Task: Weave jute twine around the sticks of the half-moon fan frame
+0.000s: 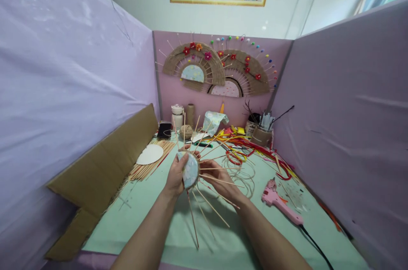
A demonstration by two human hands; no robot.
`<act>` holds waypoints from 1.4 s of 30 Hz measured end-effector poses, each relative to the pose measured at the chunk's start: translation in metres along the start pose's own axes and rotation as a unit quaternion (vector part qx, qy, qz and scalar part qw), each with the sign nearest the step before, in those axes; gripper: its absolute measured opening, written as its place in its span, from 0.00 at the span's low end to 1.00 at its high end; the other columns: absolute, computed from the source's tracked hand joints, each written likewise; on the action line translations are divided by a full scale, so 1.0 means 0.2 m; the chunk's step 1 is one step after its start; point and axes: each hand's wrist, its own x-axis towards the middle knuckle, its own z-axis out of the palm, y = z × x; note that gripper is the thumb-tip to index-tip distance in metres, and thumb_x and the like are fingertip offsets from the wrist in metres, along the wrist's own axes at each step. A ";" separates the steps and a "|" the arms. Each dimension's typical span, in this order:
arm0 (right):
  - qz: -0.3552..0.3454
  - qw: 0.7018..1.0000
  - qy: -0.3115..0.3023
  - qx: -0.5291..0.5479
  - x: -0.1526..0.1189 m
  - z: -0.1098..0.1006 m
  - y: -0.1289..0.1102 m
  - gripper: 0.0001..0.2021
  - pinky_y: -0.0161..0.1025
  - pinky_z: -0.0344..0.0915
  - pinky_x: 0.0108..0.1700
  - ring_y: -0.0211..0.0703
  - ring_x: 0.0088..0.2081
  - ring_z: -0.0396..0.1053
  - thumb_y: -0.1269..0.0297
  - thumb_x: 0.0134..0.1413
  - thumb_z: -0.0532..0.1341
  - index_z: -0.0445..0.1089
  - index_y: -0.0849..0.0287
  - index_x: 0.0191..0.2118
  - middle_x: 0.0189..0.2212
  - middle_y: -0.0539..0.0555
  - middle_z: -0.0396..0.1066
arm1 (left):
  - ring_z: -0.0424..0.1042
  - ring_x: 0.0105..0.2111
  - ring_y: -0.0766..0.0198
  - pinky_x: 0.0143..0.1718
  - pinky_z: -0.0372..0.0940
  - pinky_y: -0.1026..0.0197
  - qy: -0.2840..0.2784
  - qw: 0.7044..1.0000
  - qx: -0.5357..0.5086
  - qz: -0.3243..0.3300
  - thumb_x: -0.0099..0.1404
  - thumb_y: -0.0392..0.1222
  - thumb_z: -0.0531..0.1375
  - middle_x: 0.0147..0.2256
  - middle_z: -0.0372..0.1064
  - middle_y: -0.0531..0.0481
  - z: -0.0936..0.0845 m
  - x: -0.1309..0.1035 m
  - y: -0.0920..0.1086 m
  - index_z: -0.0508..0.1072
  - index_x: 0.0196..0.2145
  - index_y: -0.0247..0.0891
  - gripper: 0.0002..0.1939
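My left hand [175, 176] grips a half-round fan frame [190, 170], its thumb pressed on the blue patterned cloth face and its fingers behind. Thin wooden sticks [213, 207] radiate from the curved rim, which is wrapped in brown cord. On the right side of the frame, my right hand [219, 180] has its fingers curled in among the sticks close to that rim. Those fingertips are partly hidden, so what they pinch is unclear. Loose loops of twine [250, 176] lie on the table beside the right hand.
A pink glue gun [282, 206] lies at right, its black cable running to the front edge. Bare sticks and a white card [149, 154] lie left, beside folded cardboard [105, 168]. Behind are a twine ball [185, 132], red-handled scissors [234, 158], a pot [262, 136] and finished fans [248, 70].
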 end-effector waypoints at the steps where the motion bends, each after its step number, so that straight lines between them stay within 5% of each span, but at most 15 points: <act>1: 0.000 1.000 0.010 0.014 0.01 0.01 0.02 0.16 0.39 0.64 0.42 0.41 0.38 0.69 0.61 0.43 0.68 0.66 0.55 0.40 0.38 0.52 0.70 | 0.74 0.37 0.60 0.38 0.69 0.59 0.011 1.000 0.003 -0.001 0.55 0.42 0.63 0.36 0.74 0.49 0.01 0.00 -0.01 0.62 0.50 0.41 0.25; 6: 0.001 0.995 0.082 0.047 0.03 0.01 0.08 0.14 0.29 0.50 0.21 0.29 0.19 0.53 0.61 0.44 0.66 0.67 0.55 0.39 0.21 0.43 0.59 | 0.75 0.35 0.61 0.35 0.69 0.61 0.059 0.997 0.009 -0.043 0.57 0.43 0.63 0.36 0.75 0.46 0.02 0.03 -0.08 0.67 0.42 0.36 0.16; 12: 0.014 0.987 0.160 -0.027 0.05 -0.04 0.12 0.14 0.31 0.42 0.17 0.29 0.16 0.44 0.52 0.45 0.63 0.68 0.58 0.33 0.14 0.42 0.52 | 0.72 0.24 0.66 0.26 0.68 0.65 0.055 0.990 0.004 -0.132 0.58 0.43 0.62 0.27 0.73 0.48 -0.01 0.03 -0.10 0.69 0.38 0.34 0.12; 17: -0.007 0.985 0.161 -0.054 0.06 -0.08 0.13 0.15 0.31 0.43 0.17 0.30 0.16 0.45 0.51 0.45 0.63 0.69 0.59 0.31 0.13 0.42 0.53 | 0.71 0.22 0.66 0.26 0.68 0.65 0.013 0.979 0.002 -0.205 0.54 0.35 0.64 0.23 0.72 0.46 -0.02 0.01 -0.11 0.71 0.32 0.29 0.09; 22: -0.027 0.985 0.157 -0.065 0.04 -0.07 0.11 0.14 0.32 0.43 0.19 0.31 0.17 0.46 0.51 0.46 0.63 0.70 0.57 0.30 0.16 0.44 0.56 | 0.72 0.24 0.64 0.31 0.68 0.63 0.015 0.985 -0.005 -0.172 0.52 0.31 0.64 0.25 0.73 0.46 0.00 -0.02 -0.11 0.72 0.30 0.31 0.05; 34: -0.002 0.989 0.141 -0.054 0.02 -0.10 0.04 0.14 0.32 0.42 0.18 0.29 0.16 0.45 0.52 0.45 0.64 0.65 0.59 0.25 0.14 0.42 0.49 | 0.74 0.31 0.61 0.34 0.67 0.63 -0.040 0.991 0.032 -0.121 0.47 0.34 0.67 0.31 0.75 0.45 0.00 -0.03 -0.05 0.74 0.35 0.31 0.15; 42: 0.025 0.995 0.094 -0.017 0.00 -0.11 -0.01 0.13 0.29 0.43 0.18 0.27 0.16 0.44 0.57 0.43 0.66 0.64 0.60 0.23 0.14 0.42 0.51 | 0.74 0.35 0.62 0.37 0.68 0.63 -0.023 0.994 0.016 -0.103 0.47 0.31 0.67 0.36 0.75 0.47 0.02 -0.04 -0.03 0.68 0.44 0.36 0.25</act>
